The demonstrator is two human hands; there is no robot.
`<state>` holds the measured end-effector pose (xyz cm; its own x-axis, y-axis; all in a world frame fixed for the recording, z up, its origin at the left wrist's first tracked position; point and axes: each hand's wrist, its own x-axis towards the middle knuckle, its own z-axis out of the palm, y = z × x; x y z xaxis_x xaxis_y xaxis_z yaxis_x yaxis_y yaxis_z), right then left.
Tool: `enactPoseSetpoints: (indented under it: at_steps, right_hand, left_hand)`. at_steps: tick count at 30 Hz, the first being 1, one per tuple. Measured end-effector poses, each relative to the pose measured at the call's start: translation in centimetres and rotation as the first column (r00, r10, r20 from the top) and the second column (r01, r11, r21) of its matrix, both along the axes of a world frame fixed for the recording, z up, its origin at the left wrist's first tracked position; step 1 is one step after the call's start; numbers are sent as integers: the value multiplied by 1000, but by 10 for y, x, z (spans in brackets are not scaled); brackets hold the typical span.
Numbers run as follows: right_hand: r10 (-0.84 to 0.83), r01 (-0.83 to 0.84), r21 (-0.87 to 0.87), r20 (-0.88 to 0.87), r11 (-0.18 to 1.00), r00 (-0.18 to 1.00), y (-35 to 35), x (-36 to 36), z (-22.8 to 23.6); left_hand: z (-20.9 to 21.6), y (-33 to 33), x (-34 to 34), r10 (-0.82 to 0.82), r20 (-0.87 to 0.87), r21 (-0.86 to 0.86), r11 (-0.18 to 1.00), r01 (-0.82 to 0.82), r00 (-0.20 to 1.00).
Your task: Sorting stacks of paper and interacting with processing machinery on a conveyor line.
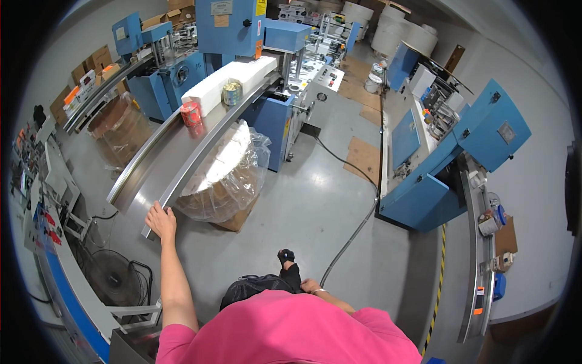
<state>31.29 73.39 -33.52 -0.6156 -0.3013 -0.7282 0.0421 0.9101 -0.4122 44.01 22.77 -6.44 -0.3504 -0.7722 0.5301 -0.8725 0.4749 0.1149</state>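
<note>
My left hand [160, 219] is at the near end of a long metal chute [173, 155], its fingers wrapped over the raised right-hand rim. Low beside my dark-clothed leg is my right hand [310, 285], a light band at its wrist; its fingers are too small and partly hidden to read. Farther up the chute stand a red roll [191, 113] and, to its right, a greenish-gold roll [231, 93]. Along the chute behind them lies a long white block [227, 82].
Below the chute stands a drum lined with clear plastic [224, 182]. Blue machines [227, 27] rise at the chute's far end. On the right is another blue machine [424, 197]; a dark cable [351, 239] crosses the floor. A fan [112, 279] stands at left.
</note>
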Motion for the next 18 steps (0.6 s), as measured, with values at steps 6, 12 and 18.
enactPoseSetpoints:
  at_steps: [6, 12, 18]
  right_hand:
    - [8, -8, -7, -2, 1000, 1000, 1, -1, -1]
    - [38, -38, -53, -7, 998, 999, 7, -4, -9]
    - [50, -50, -4, -8, 999, 999, 4, -3, 7]
  left_hand:
    - [0, 0, 1, 7, -2, 21, 1000, -7, 1000]
    - [2, 1, 1, -7, -11, 29, 1000, 7, 1000]
    - [-1, 0, 1, -6, -22, 44, 999, 7, 1000]
